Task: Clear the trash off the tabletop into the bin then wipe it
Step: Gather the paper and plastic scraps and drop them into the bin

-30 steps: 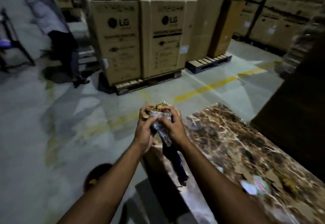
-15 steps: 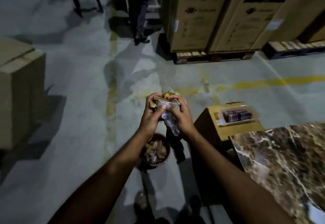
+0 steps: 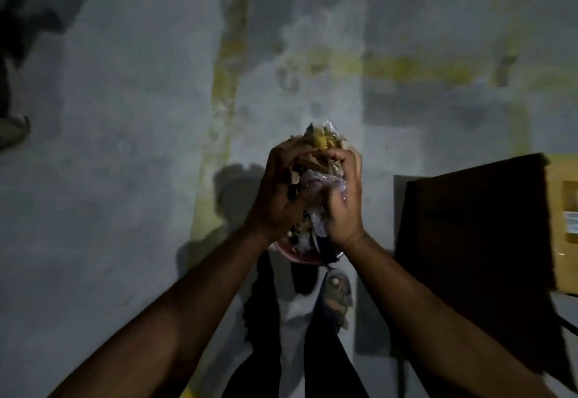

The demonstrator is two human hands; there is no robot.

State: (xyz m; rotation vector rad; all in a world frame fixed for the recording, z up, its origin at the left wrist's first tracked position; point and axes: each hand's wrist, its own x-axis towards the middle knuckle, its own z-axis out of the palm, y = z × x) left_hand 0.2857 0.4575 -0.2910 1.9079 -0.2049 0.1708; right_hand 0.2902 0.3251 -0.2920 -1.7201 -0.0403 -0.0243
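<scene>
Both hands press together around a wad of trash (image 3: 322, 144): clear plastic film, brown cardboard scraps and yellow bits. My left hand (image 3: 280, 193) cups its left side and my right hand (image 3: 342, 197) cups its right side. Directly under the hands, on the floor, sits a round red bin (image 3: 300, 257) with trash inside, mostly hidden by my wrists. The tabletop is out of view.
Grey concrete floor with faded yellow lines (image 3: 225, 85) fills the view. A dark box-like object (image 3: 475, 241) stands close on the right, with a tan carton (image 3: 563, 225) beyond it. My legs and a sandalled foot (image 3: 337, 294) are just below the bin.
My view has swung left and down, away from the marble table, to the floor. The hands, still gripping the trash wad, now hover right over the red bin.
</scene>
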